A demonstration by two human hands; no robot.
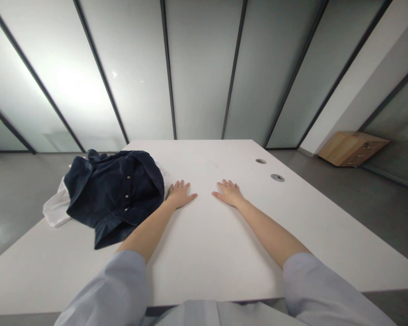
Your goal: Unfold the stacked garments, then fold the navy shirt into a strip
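My left hand (180, 194) lies flat on the white table (207, 253), fingers spread, with nothing in it. Close beside it on the left is a crumpled dark navy garment (112, 190) with a row of light snap buttons. Whether the hand's edge touches the cloth I cannot tell. White cloth (56, 208) shows from under the garment and hangs past the table's left edge. My right hand (229, 194) also rests palm down on the tabletop with fingers apart, a short way right of the left hand, holding nothing.
Two round cable grommets (277, 178) are set into the table's right side. Behind the far edge stands a frosted glass partition (200, 68) with dark frames. A wooden cabinet (352, 148) stands on the grey floor at the right.
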